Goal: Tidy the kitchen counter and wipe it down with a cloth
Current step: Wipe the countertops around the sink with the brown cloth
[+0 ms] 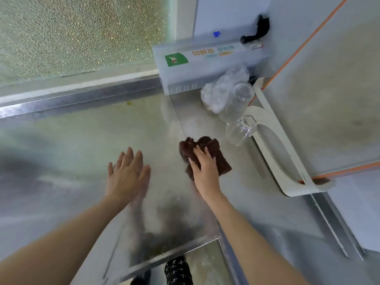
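A dark brown cloth [213,153] lies crumpled on the steel counter [82,151], right of centre. My right hand [205,171] presses down on the cloth with straight fingers spread over it. My left hand [127,175] hovers flat just above the counter to the left of the cloth, fingers straight and together, holding nothing. It is blurred by motion.
A translucent cling-film dispenser box [207,64] stands at the back right corner. Crumpled clear plastic bags [224,93] and clear cups [238,132] lie beside a white curved bracket [275,145] along the right wall. A frosted window [82,31] is behind the counter.
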